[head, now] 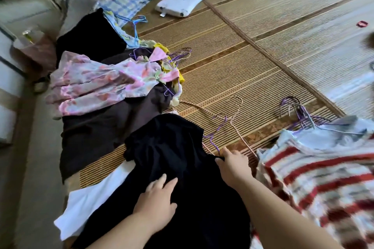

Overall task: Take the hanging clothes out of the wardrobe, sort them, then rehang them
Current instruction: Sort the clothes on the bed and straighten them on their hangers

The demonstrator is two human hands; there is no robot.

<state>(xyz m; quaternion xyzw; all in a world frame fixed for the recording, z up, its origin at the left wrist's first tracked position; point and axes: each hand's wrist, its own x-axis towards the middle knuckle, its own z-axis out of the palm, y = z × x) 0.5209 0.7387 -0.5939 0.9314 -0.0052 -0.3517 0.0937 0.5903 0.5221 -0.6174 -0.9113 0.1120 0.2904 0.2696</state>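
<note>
Sorting looks well under way: clothes are out of the wardrobe and lie in heaps on the bed mat [242, 56]. We press our left hand [157, 202], fingers spread flat, on the black garment [172, 147] at the near edge, while our right hand [232, 162] curls at its top edge, seemingly pinching the cloth beside loose wire hangers [232, 119]. A floral pile [91, 83] lies left, a striped shirt [323, 178] right. Rehanging, we judge, has not begun.

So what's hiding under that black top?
A white cloth sticks out from under the black top at its left edge, over the woven mat. Wire hangers poke out at its collar. How far they run underneath is covered.
</note>
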